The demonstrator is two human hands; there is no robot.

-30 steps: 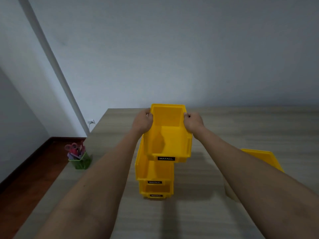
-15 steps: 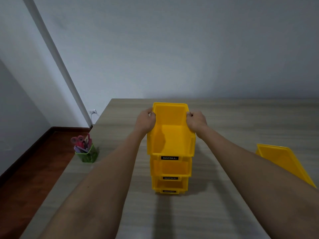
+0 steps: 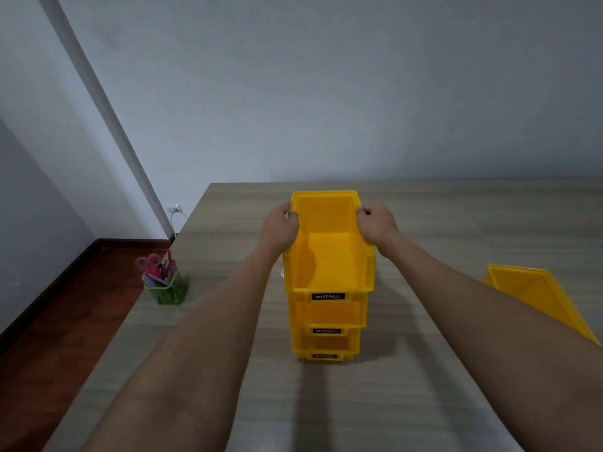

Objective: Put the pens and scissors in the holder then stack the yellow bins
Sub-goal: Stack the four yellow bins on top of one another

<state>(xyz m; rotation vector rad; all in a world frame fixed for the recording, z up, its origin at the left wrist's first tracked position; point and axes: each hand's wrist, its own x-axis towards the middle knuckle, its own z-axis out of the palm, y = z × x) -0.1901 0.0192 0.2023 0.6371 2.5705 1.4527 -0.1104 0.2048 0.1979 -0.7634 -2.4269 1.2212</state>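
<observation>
I have both hands on the top bin [image 3: 328, 252] of a stack of three yellow bins standing in the middle of the table [image 3: 456, 223]. My left hand [image 3: 280, 228] grasps its left wall near the far end, fingers curled over the rim, and my right hand [image 3: 375, 223] grasps the right wall the same way, knuckles clenched round the edge. The top bin looks to be sitting on the middle bin [image 3: 328, 313], which rests on the bottom bin [image 3: 326, 347]; all three labels face me and line up fairly well, though the top one overhangs a little wider toward the near side.

The green holder [image 3: 168, 290] stands at the left edge of the table, well apart from the stack, with the pink-handled scissors [image 3: 148, 264] and the pens [image 3: 168, 267] upright inside it, so I judge that first part done. A fourth bin [image 3: 535, 295] lies tilted at the right, well apart from the stack, partly behind my right forearm.

I judge I am at the seating of the third bin. Next I should check that it has settled square, let go with both hands, then reach right for the last bin and bring it level over the stack
</observation>
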